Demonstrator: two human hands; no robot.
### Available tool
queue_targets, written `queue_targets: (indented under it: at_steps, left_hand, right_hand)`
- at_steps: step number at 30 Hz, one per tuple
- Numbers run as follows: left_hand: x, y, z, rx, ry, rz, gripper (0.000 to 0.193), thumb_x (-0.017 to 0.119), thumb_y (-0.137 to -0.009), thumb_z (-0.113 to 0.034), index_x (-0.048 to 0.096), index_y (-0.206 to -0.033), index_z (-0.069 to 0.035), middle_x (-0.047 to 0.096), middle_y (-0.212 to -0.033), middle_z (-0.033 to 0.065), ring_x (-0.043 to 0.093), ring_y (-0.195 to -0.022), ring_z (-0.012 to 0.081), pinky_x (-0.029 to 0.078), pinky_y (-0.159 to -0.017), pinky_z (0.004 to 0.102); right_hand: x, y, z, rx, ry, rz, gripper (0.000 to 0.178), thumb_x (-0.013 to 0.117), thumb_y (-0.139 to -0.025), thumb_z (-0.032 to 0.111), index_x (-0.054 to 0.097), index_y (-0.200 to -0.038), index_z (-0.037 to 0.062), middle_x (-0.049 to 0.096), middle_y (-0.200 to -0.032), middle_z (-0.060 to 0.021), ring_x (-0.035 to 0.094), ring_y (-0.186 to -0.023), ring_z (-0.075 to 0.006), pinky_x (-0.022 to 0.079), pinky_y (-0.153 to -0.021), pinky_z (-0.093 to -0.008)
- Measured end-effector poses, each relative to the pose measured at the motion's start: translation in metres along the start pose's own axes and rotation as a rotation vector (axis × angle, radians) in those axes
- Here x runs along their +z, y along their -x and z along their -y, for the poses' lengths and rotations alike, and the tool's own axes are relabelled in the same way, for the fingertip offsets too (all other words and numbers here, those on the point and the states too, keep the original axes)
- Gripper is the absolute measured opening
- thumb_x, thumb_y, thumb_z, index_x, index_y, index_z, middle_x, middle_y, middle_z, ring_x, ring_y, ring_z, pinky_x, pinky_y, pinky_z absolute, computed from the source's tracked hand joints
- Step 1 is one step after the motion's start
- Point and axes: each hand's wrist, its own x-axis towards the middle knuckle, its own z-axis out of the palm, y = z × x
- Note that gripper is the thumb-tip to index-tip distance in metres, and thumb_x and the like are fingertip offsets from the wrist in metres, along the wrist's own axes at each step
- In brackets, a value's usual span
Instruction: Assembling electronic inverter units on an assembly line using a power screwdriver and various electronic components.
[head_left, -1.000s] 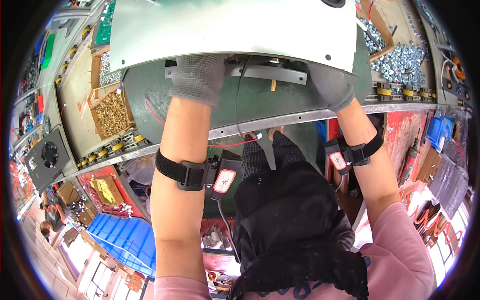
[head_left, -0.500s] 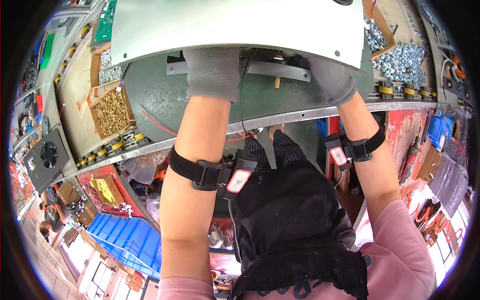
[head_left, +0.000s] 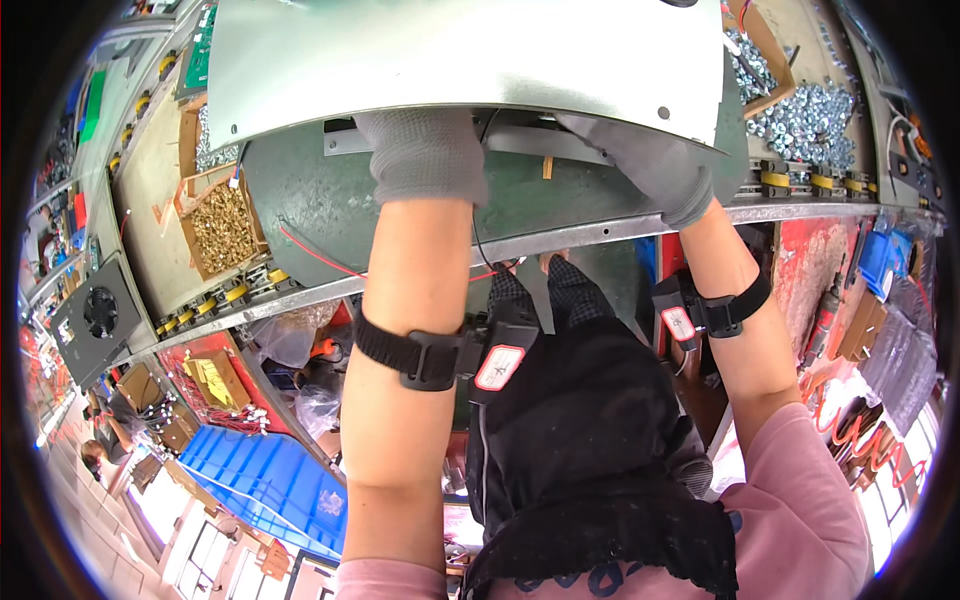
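Observation:
A large pale metal panel (head_left: 460,60) spans the top of the view above the dark green work surface (head_left: 330,215). Both of my hands, in grey knit gloves, reach in beneath its near edge. The fingers of my left hand (head_left: 425,155) are hidden under the panel. To the right, my right hand (head_left: 650,165) slants in under the same edge, and its fingertips are out of sight too. Between the hands runs a grey metal strip (head_left: 530,142) with holes. A thin black wire (head_left: 474,205) hangs down beside my left hand.
Cartons of brass-coloured fasteners (head_left: 222,228) and silver screws (head_left: 203,145) stand at left. More silver fasteners (head_left: 805,128) lie loose at right by another carton. A roller rail (head_left: 775,180) edges the bench. A red wire (head_left: 320,250) and a blue crate (head_left: 265,485) are at lower left.
The panel's near edge has shifted slightly toward me and left. My left hand and forearm have moved a little right; my right hand has drawn slightly left under the panel.

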Motion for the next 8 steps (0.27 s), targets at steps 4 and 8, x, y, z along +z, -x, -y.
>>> queue_targets:
  at_steps: [4, 8]
  left_hand:
    - [-0.008, 0.027, -0.007, 0.230, -0.337, -0.160, 0.031, 0.062, -0.077, -0.034, 0.064, -0.099, -0.011, 0.062, -0.091, 0.0093, 0.061, -0.085, 0.0243, 0.049, -0.073, 0.0422]
    - [-0.020, 0.037, -0.009, 0.783, -0.594, -0.046, 0.040, 0.063, -0.076, -0.036, 0.061, -0.108, -0.012, 0.061, -0.104, 0.0093, 0.058, -0.094, 0.0213, 0.049, -0.075, 0.0401]
  right_hand:
    - [0.000, -0.005, 0.006, -0.139, 0.230, -0.036, 0.032, 0.073, -0.075, 0.019, 0.065, -0.101, 0.0022, 0.068, -0.095, -0.0138, 0.065, -0.089, -0.0268, 0.051, -0.077, -0.0343]
    - [-0.005, -0.002, 0.007, -0.196, 0.456, -0.046, 0.034, 0.072, -0.077, 0.025, 0.064, -0.103, 0.0034, 0.068, -0.098, -0.0147, 0.065, -0.093, -0.0272, 0.050, -0.080, -0.0381]
